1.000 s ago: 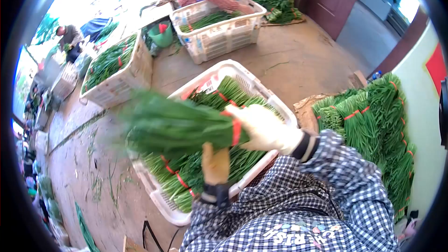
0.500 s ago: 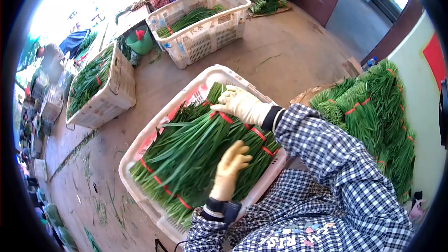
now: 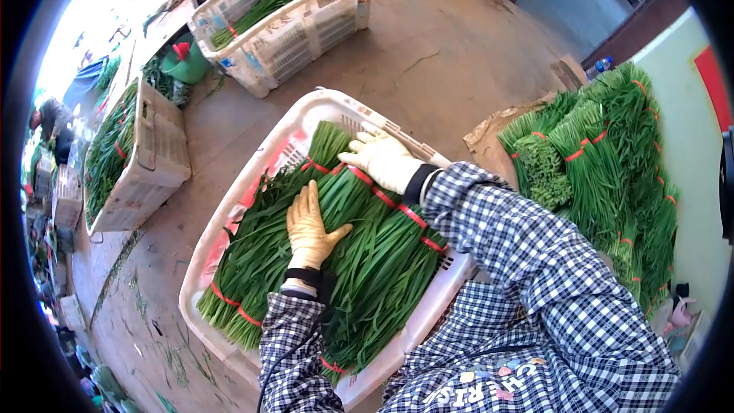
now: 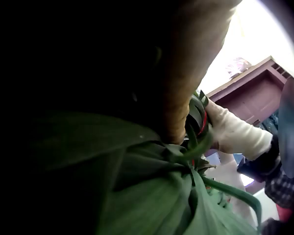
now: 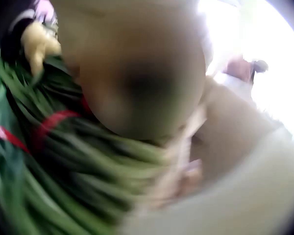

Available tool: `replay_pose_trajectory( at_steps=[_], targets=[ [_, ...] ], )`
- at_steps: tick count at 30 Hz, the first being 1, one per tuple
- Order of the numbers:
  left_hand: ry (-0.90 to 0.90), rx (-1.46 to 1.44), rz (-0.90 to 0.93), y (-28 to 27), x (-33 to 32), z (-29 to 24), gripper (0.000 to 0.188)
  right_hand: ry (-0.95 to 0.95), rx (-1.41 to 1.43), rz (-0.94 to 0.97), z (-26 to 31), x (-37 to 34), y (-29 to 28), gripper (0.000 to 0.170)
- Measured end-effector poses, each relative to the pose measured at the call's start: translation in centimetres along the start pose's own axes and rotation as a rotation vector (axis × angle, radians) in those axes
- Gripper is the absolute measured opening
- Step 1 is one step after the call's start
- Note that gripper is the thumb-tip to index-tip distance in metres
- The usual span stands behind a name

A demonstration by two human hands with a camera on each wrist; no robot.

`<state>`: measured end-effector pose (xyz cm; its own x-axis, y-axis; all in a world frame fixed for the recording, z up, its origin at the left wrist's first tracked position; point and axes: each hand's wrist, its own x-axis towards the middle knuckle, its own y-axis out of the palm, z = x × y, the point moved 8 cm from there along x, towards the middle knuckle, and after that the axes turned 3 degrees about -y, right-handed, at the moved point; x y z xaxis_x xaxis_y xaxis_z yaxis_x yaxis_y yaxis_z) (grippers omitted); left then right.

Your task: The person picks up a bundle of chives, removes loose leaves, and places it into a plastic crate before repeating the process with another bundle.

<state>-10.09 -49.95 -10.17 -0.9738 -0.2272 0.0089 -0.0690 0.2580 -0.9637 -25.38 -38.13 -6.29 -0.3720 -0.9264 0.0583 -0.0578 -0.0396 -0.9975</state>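
Bunches of garlic chives [image 3: 359, 260], long flat green leaves tied with red bands, lie side by side in a white plastic crate [image 3: 200, 260]. My gloved left hand [image 3: 308, 228] rests on the leaves, fingers straight and thumb spread. At the crate's far side, my gloved right hand [image 3: 382, 159] touches the cut stem ends of a bunch, its fingers extended over them. Dark leaves [image 4: 152, 196] fill much of the left wrist view, with the right glove [image 4: 237, 131] beyond. Blurred stems and a red band [image 5: 54, 122] show in the right wrist view.
More tied bunches [image 3: 604, 160] are piled on the right by the wall. Two other crates of greens stand beyond, one at the back [image 3: 290, 57] and one at left [image 3: 164, 157]. A green bucket [image 3: 187, 67] sits between them. Leaf scraps litter the floor.
The bunch held in both hands a second ago now lies in the crate, released. My left hand has moved up and left onto the leaves; my right hand stays by the stem ends.
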Motion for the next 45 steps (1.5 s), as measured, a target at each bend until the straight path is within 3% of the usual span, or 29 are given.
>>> replay_pose_trajectory(
  at_steps=[1, 2, 3, 4, 6, 7, 10, 11, 13, 17, 19, 21, 23, 24, 27, 29, 30, 31, 33, 35, 37, 40, 44, 45],
  targets=[
    [0.032, -0.054, -0.029, 0.5, 0.3, 0.2, 0.136, 0.045, -0.017, -0.058, 0.0, 0.2, -0.4, 0.038],
    [0.037, -0.064, -0.034, 1.1, 0.5, 0.4, 0.135, 0.099, 0.133, 0.040, -0.2, -0.4, 0.3, 0.038],
    [0.064, -0.052, -0.043, 1.8, 0.7, 0.5, 0.134, 0.101, 0.189, -0.108, -0.4, -0.4, 2.4, 0.036],
    [0.022, -0.068, 0.033, 2.4, 1.2, 0.9, 0.134, 0.125, 0.231, -0.138, -0.2, -0.4, 2.8, 0.033],
    [0.062, -0.116, 0.005, 2.7, 1.3, 1.4, 0.135, 0.185, 0.268, 0.005, 0.0, 0.0, 1.6, 0.034],
    [0.049, -0.097, 0.005, 3.4, 1.1, 2.0, 0.137, 0.147, 0.099, -0.067, 0.7, 0.0, 1.1, 0.036],
    [0.042, -0.131, 0.015, 4.3, 1.3, 2.9, 0.136, 0.074, 0.232, -0.034, 1.7, -4.2, -4.8, 0.048],
    [0.056, -0.154, 0.006, 4.6, 1.4, 3.3, 0.135, 0.022, 0.302, -0.129, 1.4, -6.5, -6.5, 0.060],
    [0.072, -0.197, 0.008, 4.3, 1.5, 3.3, 0.132, 0.036, 0.411, -0.181, 0.0, -13.9, -14.5, 0.062],
    [0.071, -0.211, -0.008, 3.5, 1.7, 3.1, 0.128, 0.410, 0.347, -0.296, -6.2, -32.5, -19.0, 0.054],
    [0.063, -0.194, -0.051, 3.0, 1.4, 2.9, 0.125, 0.712, 0.283, -0.200, -8.9, -43.8, -18.1, 0.054],
    [0.020, 0.038, -0.142, 2.7, 0.3, 3.1, 0.122, 1.007, 0.214, -0.181, -9.6, -56.2, -15.9, 0.047],
    [-0.161, 0.216, -0.068, 1.8, -0.8, 2.8, 0.115, 1.319, 0.255, -0.071, -8.4, -66.7, -14.9, 0.047],
    [-0.145, 0.237, -0.106, 1.2, -1.4, 2.0, 0.109, 1.432, 0.247, -0.107, -7.6, -71.6, -14.1, 0.047],
    [0.030, 0.362, -0.278, -5.8, -5.4, -6.2, 0.079, 1.874, 0.324, -0.163, -6.0, -85.9, -10.6, 0.051],
    [0.048, 0.261, -0.211, -9.0, -6.9, -11.7, 0.081, 2.001, 0.366, -0.347, -6.3, -92.8, -8.4, 0.055],
    [0.112, 0.218, -0.238, -10.5, -7.6, -14.7, 0.079, 2.064, 0.562, -0.414, -6.9, -93.5, -8.8, 0.059],
    [0.176, 0.173, -0.271, -11.2, -8.2, -17.1, 0.076, 2.068, 0.459, -0.344, -8.5, -96.0, -7.2, 0.065],
    [0.306, 0.153, -0.264, -12.3, -9.1, -22.1, 0.070, 2.111, 0.418, -0.421, -12.0, -100.2, -3.3, 0.071],
    [0.437, 0.070, -0.290, -13.6, -10.7, -28.5, 0.063, 2.227, 0.372, -0.372, -14.2, -99.2, -3.8, 0.080],
    [0.535, 0.006, -0.272, -13.1, -11.6, -32.4, 0.056, 2.252, 0.610, -0.306, -16.6, -97.8, -3.1, 0.098],
    [0.618, -0.005, -0.157, -11.5, -12.9, -35.9, 0.059, 2.364, 0.730, 0.045, -18.2, -96.8, -1.3, 0.112],
    [0.684, 0.001, -0.074, -9.1, -13.0, -37.9, 0.061, 2.382, 0.805, 0.164, -19.2, -97.4, -1.2, 0.120],
    [0.713, -0.005, -0.056, -9.1, -12.9, -38.4, 0.061, 2.396, 0.816, 0.107, -19.0, -97.7, -1.4, 0.118]
  ],
)
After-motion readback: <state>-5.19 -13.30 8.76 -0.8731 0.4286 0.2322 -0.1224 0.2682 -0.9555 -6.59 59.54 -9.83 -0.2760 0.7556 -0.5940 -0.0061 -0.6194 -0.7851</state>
